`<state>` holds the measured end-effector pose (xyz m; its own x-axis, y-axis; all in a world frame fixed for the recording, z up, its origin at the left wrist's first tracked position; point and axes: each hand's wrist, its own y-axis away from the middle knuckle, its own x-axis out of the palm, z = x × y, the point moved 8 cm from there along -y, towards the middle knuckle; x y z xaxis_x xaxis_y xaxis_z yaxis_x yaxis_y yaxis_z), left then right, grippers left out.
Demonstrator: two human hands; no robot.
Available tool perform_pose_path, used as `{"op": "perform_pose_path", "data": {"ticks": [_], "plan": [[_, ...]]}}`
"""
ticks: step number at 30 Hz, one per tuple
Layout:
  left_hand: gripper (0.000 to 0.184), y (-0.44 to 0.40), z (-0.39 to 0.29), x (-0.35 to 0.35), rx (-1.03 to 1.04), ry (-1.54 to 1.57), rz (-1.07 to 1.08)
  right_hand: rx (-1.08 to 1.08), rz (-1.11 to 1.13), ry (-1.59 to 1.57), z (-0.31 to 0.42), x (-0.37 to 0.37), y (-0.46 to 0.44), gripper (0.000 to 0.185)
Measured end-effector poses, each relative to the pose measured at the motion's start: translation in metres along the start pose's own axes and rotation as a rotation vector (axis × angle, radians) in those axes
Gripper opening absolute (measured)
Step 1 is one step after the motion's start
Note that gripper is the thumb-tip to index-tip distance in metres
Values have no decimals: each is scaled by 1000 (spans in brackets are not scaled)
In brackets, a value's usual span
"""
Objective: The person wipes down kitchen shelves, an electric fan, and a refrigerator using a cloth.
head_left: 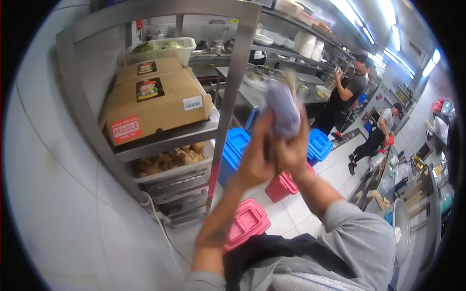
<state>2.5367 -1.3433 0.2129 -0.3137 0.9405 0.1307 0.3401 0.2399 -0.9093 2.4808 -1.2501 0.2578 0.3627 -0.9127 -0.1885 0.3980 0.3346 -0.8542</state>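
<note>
Raised in front of me is a lavender-grey, rounded, ribbed-looking thing (284,112), smeared by motion, so its exact kind does not show. My left hand (256,153) is closed around its lower left side. On the lower right, my right hand (292,151) grips it too, its fingers partly blurred. A pale, stick-like shape (291,81) rises at its top, also blurred; whether it belongs to the thing I cannot tell.
On my left stands a metal rack (235,87) with a cardboard box (167,106), cabbages in a tub (187,48) and a tray of brownish food (170,162). Blue (319,145) and pink lidded bins (246,224) sit on the floor. Two people work farther back.
</note>
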Motion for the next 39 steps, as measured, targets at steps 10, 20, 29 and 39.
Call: {"op": "perform_pose_path", "data": {"ticks": [10,20,29,39], "plan": [[43,-90,-18,-46,309,-652,-225,-310,-285,613,-69,71,2,58],[49,68,44,-96,-65,-259,-626,-225,-360,190,-71,76,-66,52],[43,260,52,-155,-543,-571,-694,448,139,191,-264,161,326,49],[47,445,73,-58,-1368,427,-1369,457,1048,20,-141,116,319,62]]}}
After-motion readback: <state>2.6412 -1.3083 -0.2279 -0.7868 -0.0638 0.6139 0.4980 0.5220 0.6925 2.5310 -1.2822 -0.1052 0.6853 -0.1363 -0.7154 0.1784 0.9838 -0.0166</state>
